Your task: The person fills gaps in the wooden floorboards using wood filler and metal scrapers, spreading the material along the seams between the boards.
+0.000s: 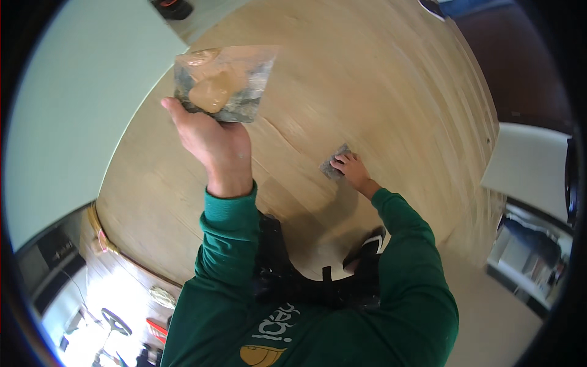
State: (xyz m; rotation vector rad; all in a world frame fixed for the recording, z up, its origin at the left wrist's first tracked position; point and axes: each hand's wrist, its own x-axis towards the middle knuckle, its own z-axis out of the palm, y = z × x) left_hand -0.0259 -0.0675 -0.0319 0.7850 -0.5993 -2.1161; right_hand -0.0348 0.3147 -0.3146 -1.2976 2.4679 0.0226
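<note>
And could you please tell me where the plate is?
The plate is upper left in the head view, held in the left hand, with paste on it.

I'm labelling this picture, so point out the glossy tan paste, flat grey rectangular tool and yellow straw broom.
Glossy tan paste [211,93]: head view, middle of the lump.
Flat grey rectangular tool [329,168]: head view, exposed left part.
Yellow straw broom [95,221]: head view, bristles.

White lettering [276,324], slanted, on chest of green long-sleeved cloth sweatshirt [342,336]; rounded yellow emblem [262,355] just below it in view. Pale marks [63,251] on black boxy object [46,252], lower left: too small to read.
</note>
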